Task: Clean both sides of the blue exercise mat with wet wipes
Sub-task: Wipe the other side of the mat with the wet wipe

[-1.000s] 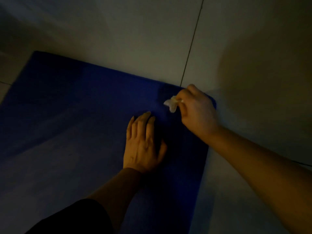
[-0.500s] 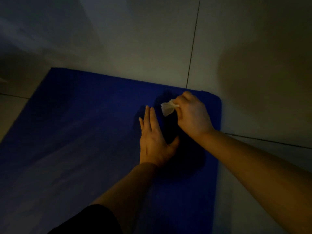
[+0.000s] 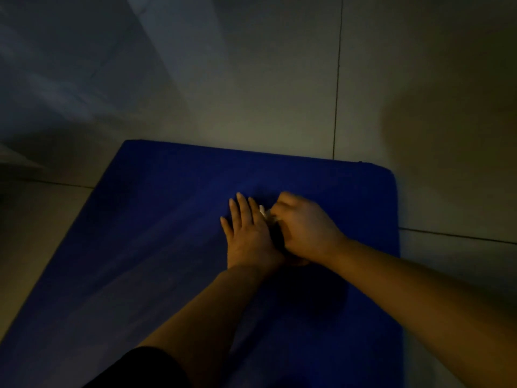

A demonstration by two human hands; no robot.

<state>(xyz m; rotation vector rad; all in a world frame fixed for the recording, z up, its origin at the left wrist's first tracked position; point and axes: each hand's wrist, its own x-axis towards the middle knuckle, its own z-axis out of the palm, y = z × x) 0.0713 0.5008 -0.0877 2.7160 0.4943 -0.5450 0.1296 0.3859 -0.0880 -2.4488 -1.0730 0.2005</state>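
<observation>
While the left hand point(image 3: 247, 233) lies flat w/ fingers spread, pinning the flat blue foam exercise mat point(image 3: 167, 247) to the grey tiled floor point(image 3: 251, 93), the right hand point(image 3: 303, 228) pinches a small crumpled white wet wipe point(image 3: 264, 212) near the mat's far right corner. Best approx: firm overlapping strokes toward the far edge, mat held taut.

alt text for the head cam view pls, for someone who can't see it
A person's left hand lies flat on a blue exercise mat while the right hand, right beside it, grips a crumpled white wet wipe. The mat lies on a dim tiled floor.
</observation>
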